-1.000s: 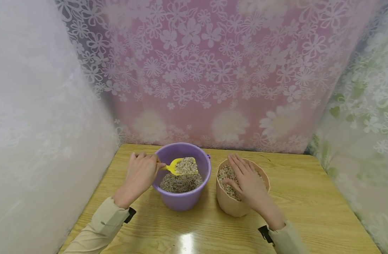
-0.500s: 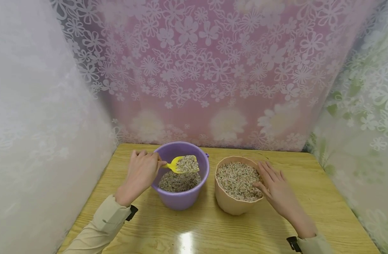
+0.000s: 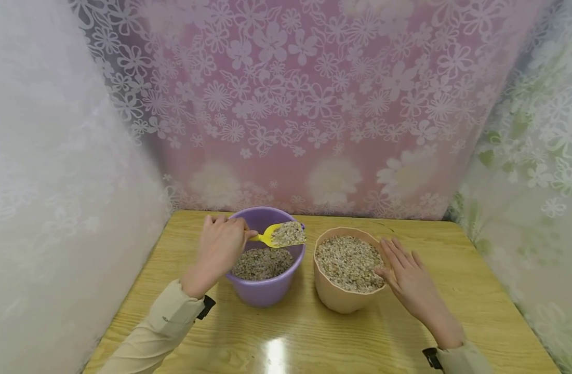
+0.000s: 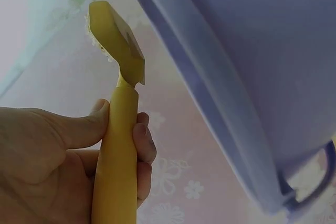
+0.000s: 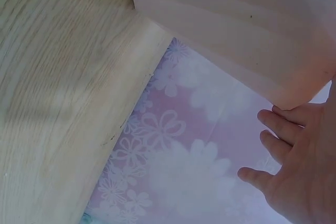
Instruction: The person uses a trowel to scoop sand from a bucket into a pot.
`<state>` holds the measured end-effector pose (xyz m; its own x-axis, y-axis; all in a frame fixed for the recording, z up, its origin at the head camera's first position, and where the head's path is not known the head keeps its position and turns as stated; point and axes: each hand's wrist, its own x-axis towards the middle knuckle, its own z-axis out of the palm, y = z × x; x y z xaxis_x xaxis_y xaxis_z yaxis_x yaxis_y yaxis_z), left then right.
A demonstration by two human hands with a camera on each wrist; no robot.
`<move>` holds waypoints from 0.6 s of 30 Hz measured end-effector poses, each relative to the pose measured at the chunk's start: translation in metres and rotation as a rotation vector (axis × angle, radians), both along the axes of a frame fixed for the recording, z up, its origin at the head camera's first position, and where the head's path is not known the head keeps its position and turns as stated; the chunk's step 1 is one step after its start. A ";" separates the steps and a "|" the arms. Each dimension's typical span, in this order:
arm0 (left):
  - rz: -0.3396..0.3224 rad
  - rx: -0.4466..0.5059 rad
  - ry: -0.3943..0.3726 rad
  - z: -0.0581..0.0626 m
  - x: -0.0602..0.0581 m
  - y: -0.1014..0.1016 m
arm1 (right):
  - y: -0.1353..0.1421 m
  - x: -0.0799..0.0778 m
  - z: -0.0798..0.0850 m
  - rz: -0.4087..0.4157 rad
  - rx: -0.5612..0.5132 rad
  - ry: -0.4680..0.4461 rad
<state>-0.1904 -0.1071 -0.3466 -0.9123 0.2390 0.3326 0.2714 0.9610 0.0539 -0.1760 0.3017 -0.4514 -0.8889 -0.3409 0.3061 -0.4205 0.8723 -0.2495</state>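
My left hand (image 3: 222,248) grips the handle of a yellow scoop (image 4: 118,150), thumb on one side and fingers curled round the other. A heap of pale, speckled grit (image 3: 289,234) fills the scoop's blade, which is held level over the right rim of a purple bucket (image 3: 262,293). More of the grit lies low inside that bucket. To its right stands a peach-coloured pot (image 3: 342,304), filled with the same grit nearly to its scalloped rim. With fingers extended, my right hand (image 3: 414,285) rests against the pot's right side, fingertips at the rim in the right wrist view.
Both containers stand on a wood-grain table (image 3: 454,291), a narrow gap between them. Behind it hangs a pink flowered curtain (image 3: 286,171). A whitish sheet (image 3: 66,208) closes the left side and a green-and-white flowered one (image 3: 538,208) the right.
My right hand has moved off the grit's surface to the pot's right rim, leaving the fill uncovered. My left hand has carried the loaded scoop slightly right and up.
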 end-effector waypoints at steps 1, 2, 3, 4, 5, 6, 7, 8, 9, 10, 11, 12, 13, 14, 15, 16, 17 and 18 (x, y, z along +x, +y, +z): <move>-0.006 -0.001 0.012 0.001 0.000 0.003 | 0.000 -0.001 -0.001 0.004 -0.003 0.005; -0.013 -0.002 0.030 0.001 0.000 0.006 | 0.000 -0.001 -0.001 0.007 -0.006 0.011; -0.024 0.001 0.057 0.000 -0.001 0.010 | 0.001 -0.002 -0.002 0.009 -0.007 0.015; -0.034 0.001 0.084 0.000 -0.001 0.013 | 0.001 -0.002 -0.003 0.010 -0.009 0.018; -0.045 -0.008 0.112 -0.001 -0.001 0.016 | 0.001 -0.003 -0.004 0.011 -0.011 0.021; -0.058 -0.015 0.146 -0.001 -0.001 0.020 | 0.001 -0.003 -0.004 0.012 -0.011 0.024; -0.069 -0.023 0.169 -0.002 -0.001 0.023 | 0.001 -0.003 -0.004 0.012 -0.010 0.024; -0.076 -0.031 0.189 -0.002 -0.001 0.027 | 0.001 -0.003 -0.004 0.012 -0.010 0.026; -0.081 -0.038 0.207 -0.003 -0.001 0.031 | 0.001 -0.004 -0.004 0.013 -0.010 0.026; -0.083 -0.047 0.215 -0.003 0.000 0.035 | 0.001 -0.004 -0.004 0.013 -0.009 0.029; -0.085 -0.050 0.220 -0.003 0.000 0.040 | 0.001 -0.004 -0.004 0.014 -0.010 0.030; -0.087 -0.046 0.224 -0.003 0.000 0.044 | 0.001 -0.004 -0.004 0.016 -0.010 0.035; -0.086 -0.047 0.223 -0.004 0.000 0.047 | 0.002 -0.004 -0.005 0.017 -0.012 0.038; -0.087 -0.044 0.224 -0.005 0.000 0.051 | 0.002 -0.004 -0.005 0.018 -0.014 0.044; -0.088 -0.048 0.223 -0.006 0.000 0.055 | 0.002 -0.004 -0.006 0.019 -0.014 0.047; -0.090 -0.052 0.223 -0.007 0.000 0.059 | 0.002 -0.004 -0.007 0.019 -0.016 0.051; -0.091 -0.055 0.218 -0.008 0.001 0.062 | 0.002 -0.004 -0.007 0.021 -0.020 0.053; -0.094 -0.057 0.221 -0.010 0.001 0.066 | 0.003 -0.004 -0.009 0.022 -0.023 0.056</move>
